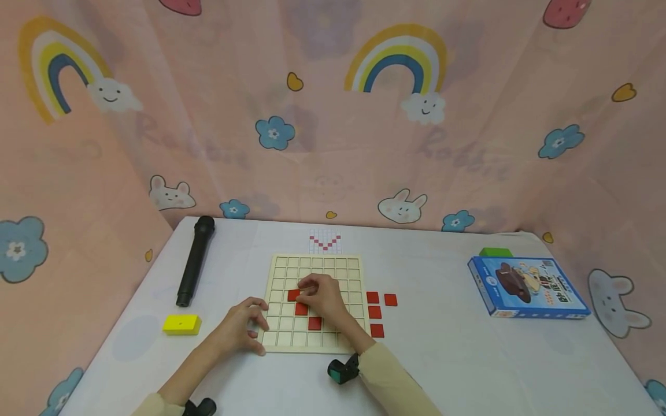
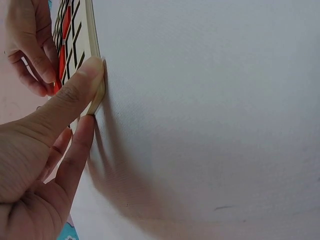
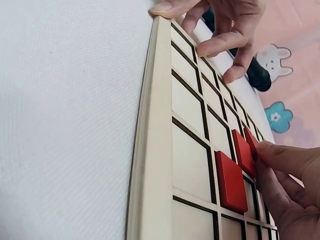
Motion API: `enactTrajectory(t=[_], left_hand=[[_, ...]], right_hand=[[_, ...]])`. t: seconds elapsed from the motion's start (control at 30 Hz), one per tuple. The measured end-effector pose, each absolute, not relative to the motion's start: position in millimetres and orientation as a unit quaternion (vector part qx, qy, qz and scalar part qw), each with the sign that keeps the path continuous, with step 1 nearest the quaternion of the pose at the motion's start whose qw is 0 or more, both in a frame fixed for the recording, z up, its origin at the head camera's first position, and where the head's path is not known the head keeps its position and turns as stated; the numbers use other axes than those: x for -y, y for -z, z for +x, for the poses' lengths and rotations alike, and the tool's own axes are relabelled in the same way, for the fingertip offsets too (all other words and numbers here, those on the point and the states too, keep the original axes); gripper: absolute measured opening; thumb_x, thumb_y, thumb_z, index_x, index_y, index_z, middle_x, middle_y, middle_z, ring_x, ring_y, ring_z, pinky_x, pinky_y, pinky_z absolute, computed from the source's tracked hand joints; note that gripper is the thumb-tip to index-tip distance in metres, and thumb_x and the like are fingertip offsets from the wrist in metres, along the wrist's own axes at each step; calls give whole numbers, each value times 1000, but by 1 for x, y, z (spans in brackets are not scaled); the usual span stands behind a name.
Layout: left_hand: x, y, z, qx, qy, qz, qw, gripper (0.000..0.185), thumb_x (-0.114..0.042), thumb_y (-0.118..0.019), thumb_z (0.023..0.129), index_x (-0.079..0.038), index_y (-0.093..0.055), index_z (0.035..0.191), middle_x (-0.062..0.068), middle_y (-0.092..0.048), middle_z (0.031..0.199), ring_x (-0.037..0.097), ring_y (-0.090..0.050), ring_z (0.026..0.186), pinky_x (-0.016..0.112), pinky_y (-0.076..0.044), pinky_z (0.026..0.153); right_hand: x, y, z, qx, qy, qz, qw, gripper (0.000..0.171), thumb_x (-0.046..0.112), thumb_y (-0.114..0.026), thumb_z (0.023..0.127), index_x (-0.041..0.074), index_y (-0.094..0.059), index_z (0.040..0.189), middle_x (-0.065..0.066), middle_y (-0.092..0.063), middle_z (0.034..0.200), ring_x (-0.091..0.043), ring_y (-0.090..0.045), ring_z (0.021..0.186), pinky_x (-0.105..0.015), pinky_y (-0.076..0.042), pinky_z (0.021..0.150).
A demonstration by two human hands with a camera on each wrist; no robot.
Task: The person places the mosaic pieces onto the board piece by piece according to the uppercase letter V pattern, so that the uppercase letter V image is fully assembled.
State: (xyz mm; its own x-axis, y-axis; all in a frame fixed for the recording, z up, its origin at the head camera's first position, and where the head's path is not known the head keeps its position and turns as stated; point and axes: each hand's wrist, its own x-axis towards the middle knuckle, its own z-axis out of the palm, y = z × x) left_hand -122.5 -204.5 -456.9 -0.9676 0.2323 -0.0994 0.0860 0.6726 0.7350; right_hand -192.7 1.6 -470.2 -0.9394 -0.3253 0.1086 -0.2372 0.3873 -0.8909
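- Your left hand [image 1: 243,327] steadies the pale wooden grid board [image 1: 314,271], which lies in the lower centre of the head view on the white table [image 1: 442,346]. The thumb and curled fingers [image 2: 80,95] pinch the board's near left corner; hold this firm, so the board does not slide.
- Your right hand [image 1: 322,294] rests on the middle of the board. Its fingers [image 3: 280,155] are pressed together on a flat red square tile [image 3: 251,145] in the upper of three red cells.
- Push this tile flat into its cell, beside the next red tile [image 3: 230,180], not across a dividing line.
- Four spare red tiles [image 1: 378,312] wait just right of the board.
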Motion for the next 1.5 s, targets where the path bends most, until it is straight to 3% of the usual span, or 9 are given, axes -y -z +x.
enactTrajectory(t=[0.87, 1.5], left_hand=[[205, 456, -121, -904, -403, 109, 88, 37, 5, -90, 50, -5, -65, 76, 12, -55, 117, 29, -53, 100, 18, -53, 63], [204, 459, -121, -908, -399, 96, 85, 39, 6, -90, 48, -6, -64, 76, 11, -55, 118, 27, -54, 98, 18, -53, 63]], right_hand=[[-2, 468, -194, -825, 538, -164, 61, 18, 0, -76, 79, -2, -69, 96, -12, -70, 92, -20, -70, 81, -24, -56, 71], [-82, 461, -189, -796, 593, -103, 64, 23, 3, -74, 82, -1, -68, 103, -15, -68, 103, -24, -68, 88, -27, -56, 75]])
